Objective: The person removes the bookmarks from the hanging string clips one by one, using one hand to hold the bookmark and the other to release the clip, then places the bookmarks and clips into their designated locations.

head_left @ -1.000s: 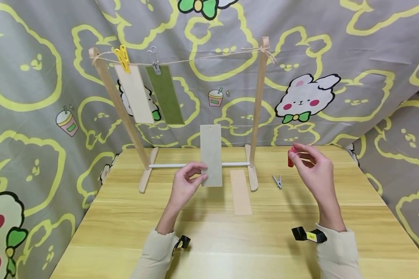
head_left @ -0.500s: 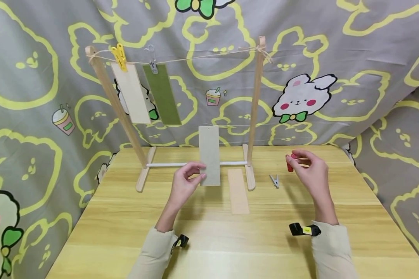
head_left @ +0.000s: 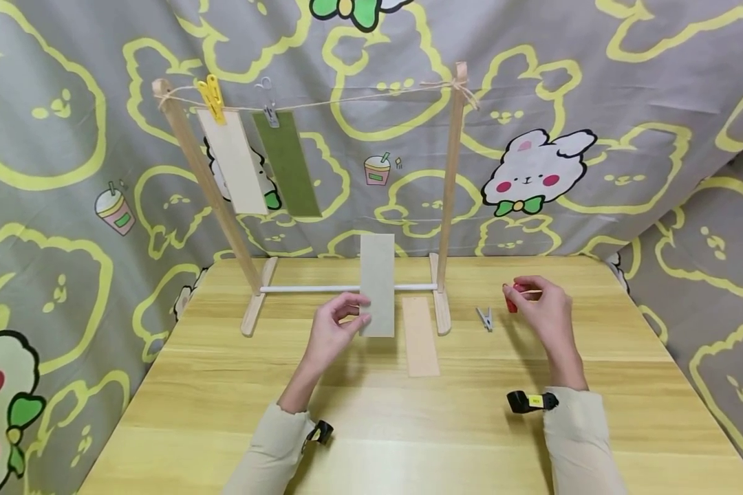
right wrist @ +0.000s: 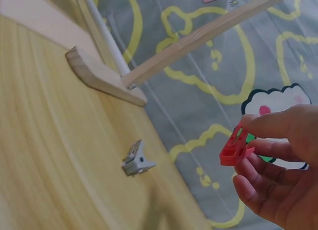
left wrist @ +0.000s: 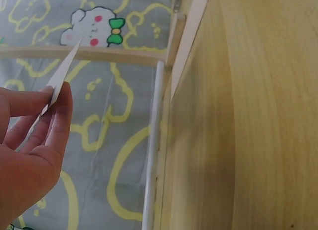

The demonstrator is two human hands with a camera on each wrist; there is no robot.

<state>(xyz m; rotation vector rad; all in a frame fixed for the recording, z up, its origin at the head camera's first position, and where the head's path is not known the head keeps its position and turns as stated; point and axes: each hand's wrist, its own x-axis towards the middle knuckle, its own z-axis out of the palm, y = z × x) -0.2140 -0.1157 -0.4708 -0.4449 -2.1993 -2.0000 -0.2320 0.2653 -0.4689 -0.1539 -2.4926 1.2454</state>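
Note:
My left hand pinches a pale grey strip by its left edge and holds it upright in front of the rack's white bar. In the left wrist view the strip appears almost edge-on between thumb and fingers. At the right, my right hand holds a red clothespin between thumb and fingertips, above the table. A grey clothespin lies on the table to the left of that hand. Flat on the wood, right of the grey strip, lies a peach strip.
A wooden rack carries a string between its posts. From it hang a cream strip under a yellow clothespin and a green strip under a grey hooked clip. Patterned cloth backs the table.
The right hand has come lower and a little left with the red clothespin, which has tilted. The grey strip has shifted slightly down and right in the left hand's pinch.

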